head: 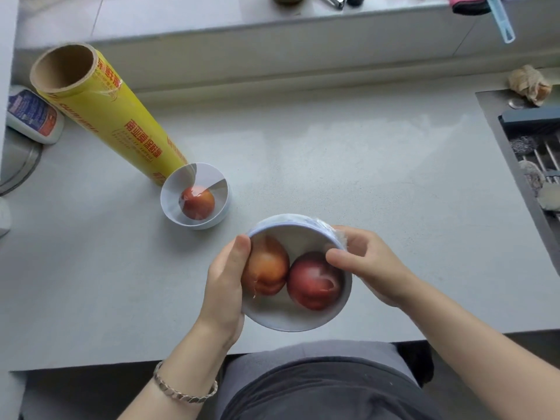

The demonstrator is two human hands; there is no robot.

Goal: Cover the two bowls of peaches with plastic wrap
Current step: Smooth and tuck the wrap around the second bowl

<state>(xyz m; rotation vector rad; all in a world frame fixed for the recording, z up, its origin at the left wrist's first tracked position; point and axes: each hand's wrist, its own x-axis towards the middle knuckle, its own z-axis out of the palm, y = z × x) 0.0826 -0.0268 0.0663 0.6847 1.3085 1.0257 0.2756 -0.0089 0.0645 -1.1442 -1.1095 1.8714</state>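
Now left hand (225, 286) and right hand (368, 268) clasp the film-covered near bowl (291, 318) of 2 peaches (313, 281) at the counter's (333, 165) front; the small bowl (223, 212) with 1 peach (197, 202) stands just beside the wrap roll (121, 122).

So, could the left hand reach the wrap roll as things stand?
Probably, once freed: the left hand now grips the big bowl. The roll stands to its left on the counter, with only the small bowl before its base.
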